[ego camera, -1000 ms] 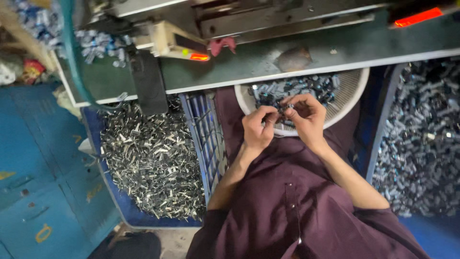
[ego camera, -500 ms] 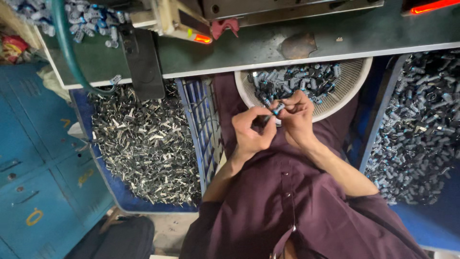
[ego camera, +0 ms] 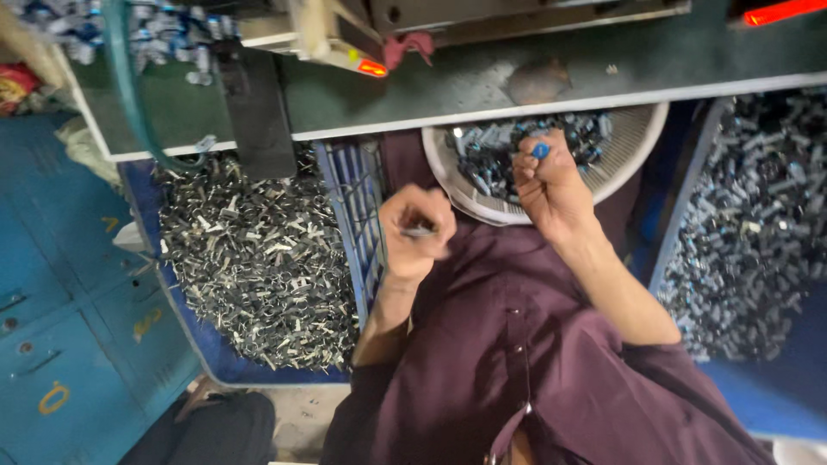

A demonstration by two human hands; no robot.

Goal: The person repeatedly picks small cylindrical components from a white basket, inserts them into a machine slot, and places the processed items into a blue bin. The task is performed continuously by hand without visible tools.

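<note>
The small metal piece [ego camera: 419, 231] lies almost level in the left hand [ego camera: 416, 232], its long axis running left to right across the picture, one end showing out toward the right. The small blue piece [ego camera: 541, 150] stands at the top of the right hand [ego camera: 551, 185]; which way it points I cannot tell, it is too small.

The white round basket [ego camera: 639, 142], on the lap and partly under the green bench [ego camera: 448, 90], holds dark and blue small parts. The blue crate [ego camera: 349, 194] at the person's left holds a heap of grey metal clips (very many). Another blue bin [ego camera: 680, 215] at the right holds dark grey parts.

The left hand is curled closed around the metal piece, over the lap. The right hand is closed too, pinching the blue piece above the basket.
</note>
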